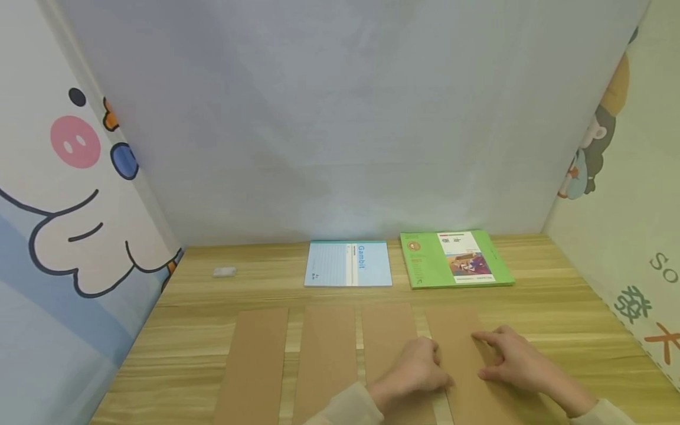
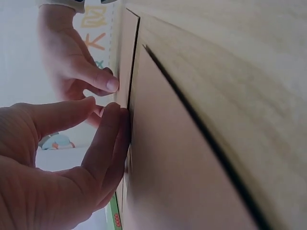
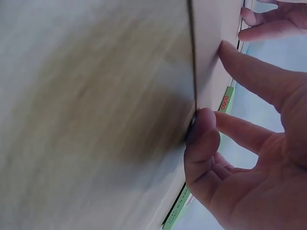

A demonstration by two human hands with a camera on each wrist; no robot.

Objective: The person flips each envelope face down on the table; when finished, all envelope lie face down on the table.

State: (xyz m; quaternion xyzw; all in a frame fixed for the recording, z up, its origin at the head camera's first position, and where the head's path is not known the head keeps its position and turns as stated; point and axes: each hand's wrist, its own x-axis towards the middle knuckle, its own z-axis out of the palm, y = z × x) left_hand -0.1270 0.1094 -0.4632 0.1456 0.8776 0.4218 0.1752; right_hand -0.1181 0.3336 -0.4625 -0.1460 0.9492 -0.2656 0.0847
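Several brown cardboard strips lie side by side on the wooden table. The rightmost cardboard strip (image 1: 458, 348) lies between the two hands. My left hand (image 1: 414, 369) is at its left side, over the gap beside the neighbouring strip (image 1: 390, 330); in the left wrist view its fingers (image 2: 108, 139) touch the cardboard, thumb apart from them. My right hand (image 1: 512, 360) is at the right edge. In the right wrist view its thumb (image 3: 232, 57) touches the strip's top face while a bent finger (image 3: 204, 129) presses at the edge. Neither hand visibly grips anything.
Two more strips (image 1: 257, 354) (image 1: 328, 354) lie to the left. Behind them are a light-blue notebook (image 1: 324, 265), a green book (image 1: 427, 262) and a small white block (image 1: 224, 272). A grey curtain (image 1: 345, 147) hangs at the back, with printed walls (image 1: 627, 248) at the sides.
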